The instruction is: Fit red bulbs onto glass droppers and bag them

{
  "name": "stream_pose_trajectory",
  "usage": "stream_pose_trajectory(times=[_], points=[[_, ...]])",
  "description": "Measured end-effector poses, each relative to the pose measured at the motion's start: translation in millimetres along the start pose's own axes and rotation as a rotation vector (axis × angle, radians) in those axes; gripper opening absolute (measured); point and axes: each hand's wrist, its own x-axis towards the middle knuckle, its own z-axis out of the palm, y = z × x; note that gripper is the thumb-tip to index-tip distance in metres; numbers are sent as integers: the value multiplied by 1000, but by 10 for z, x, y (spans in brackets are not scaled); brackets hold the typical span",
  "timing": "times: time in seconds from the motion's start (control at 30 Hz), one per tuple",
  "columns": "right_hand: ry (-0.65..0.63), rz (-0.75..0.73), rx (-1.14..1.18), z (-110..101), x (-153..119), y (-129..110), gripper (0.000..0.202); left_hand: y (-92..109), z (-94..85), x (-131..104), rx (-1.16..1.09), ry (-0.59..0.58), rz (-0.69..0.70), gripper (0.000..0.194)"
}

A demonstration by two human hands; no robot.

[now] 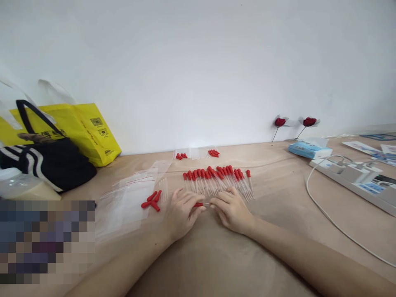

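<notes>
Between the fingers of my left hand (184, 210) is a red rubber bulb (198, 204), its end pointing right. My right hand (230, 209) pinches a thin clear glass tube (207, 203) whose end meets the bulb; how far it sits inside cannot be made out. Just beyond both hands lies a row of droppers (213, 175), red bulbs away from me and clear tips toward me. Several loose red bulbs (151, 201) rest left of my left hand, beside a few clear glass tubes (163, 189).
Clear zip bags (123, 206) spread over the left of the table. Further back, bags (194, 153) hold more red bulbs. A yellow bag (93, 136), black bag (68, 161) and jar (27, 187) stand left. Right are a tissue pack (305, 149), power strip (328, 170) and white cable (321, 208).
</notes>
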Motion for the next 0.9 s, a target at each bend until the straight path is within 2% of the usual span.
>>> stream_pose_trajectory(times=[0.1,0.17,0.27,0.33,0.4,0.47,0.53,0.63,0.7,0.8,0.9], points=[[121,105,-53,-14,26,1,16,-8,28,10,-192,216,-316,48],[201,141,-95,-17,39,-24,13,56,63,22,-447,287,-560,48],[255,97,-148,-9,46,-90,9,223,118,58,-905,192,-785,40],[253,8,-162,0,42,-129,8,319,141,84,-1116,163,-842,36],[215,-107,-154,7,37,-148,9,353,138,110,-1219,193,-870,33],[127,-199,-119,8,33,-142,14,301,92,144,-1216,234,-901,29],[19,-226,-66,1,30,-119,21,162,-1,199,-1103,210,-931,23],[-78,-174,-2,-17,14,-74,23,-160,-180,314,-862,47,-963,15],[-100,-130,20,-29,-4,-44,21,-401,-260,395,-791,30,-982,13],[-115,-64,38,-38,-33,-6,17,-714,-253,503,-688,-4,-1023,15],[-137,-23,56,-38,-54,23,16,-926,-138,587,-604,-29,-1049,20]])
